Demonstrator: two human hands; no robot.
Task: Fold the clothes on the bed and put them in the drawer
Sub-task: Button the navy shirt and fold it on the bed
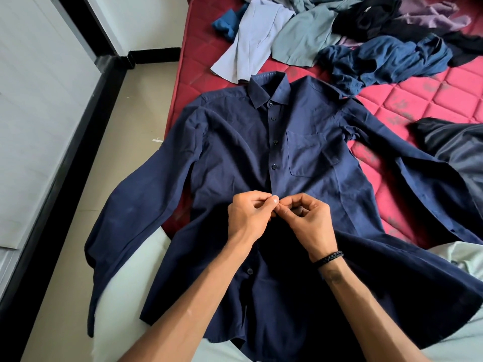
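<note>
We've got both hands, left hand (247, 215) and right hand (305, 218), fingers pinched on the placket of the navy shirt (235, 152) mid-frame on the bed (431, 100); risk: button slips, hem sags off the lower edge.

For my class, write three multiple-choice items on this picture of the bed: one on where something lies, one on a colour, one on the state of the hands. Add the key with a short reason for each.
1. Where does the heap of unfolded clothes lie?
A. beyond the shirt's collar, on the mattress
B. on the floor
C. under the shirt

2. What colour is the spread-out shirt?
A. white
B. navy blue
C. red

3. What are the hands doing?
A. resting flat on the mattress
B. lifting a sleeve
C. pinching the shirt's front at its button line

Key: 1 A, the heap sits past the collar on the red mattress. 2 B, the cloth is dark blue. 3 C, the left hand and right hand meet fingertip to fingertip there.
</note>
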